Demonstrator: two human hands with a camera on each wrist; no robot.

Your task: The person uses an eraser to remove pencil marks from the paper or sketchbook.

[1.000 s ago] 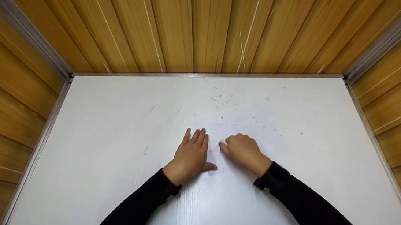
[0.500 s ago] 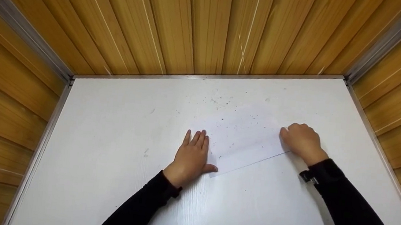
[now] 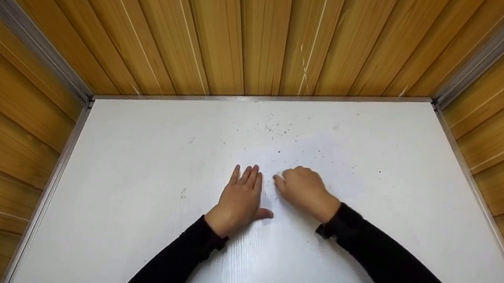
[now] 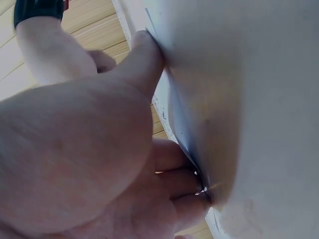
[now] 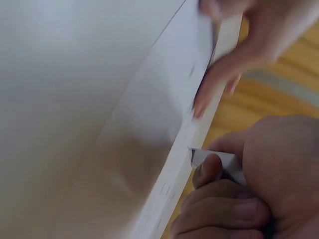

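Observation:
A thin white sheet of paper (image 3: 320, 148) lies slanted on the white table, its outline faint against the top. My left hand (image 3: 239, 200) rests flat on the paper's left part, fingers straight and thumb spread to the side. Just right of it, my right hand (image 3: 305, 190) is curled over the sheet. The right wrist view shows a small white block with a darkened corner, seemingly an eraser (image 5: 224, 163), pinched between thumb and fingers. Most of the eraser is hidden by the hand. In the left wrist view the left thumb (image 4: 144, 55) touches the surface.
Dark crumbs (image 3: 276, 127) are scattered over the paper and the table behind it. Faint smudges (image 3: 183, 192) mark the table to the left. Wood-patterned panels (image 3: 262, 36) wall the back and both sides, with metal strips along the table edges.
My right hand swept out to the paper's right edge half a second ago and has come back left, beside the left hand. My left hand has stayed in place.

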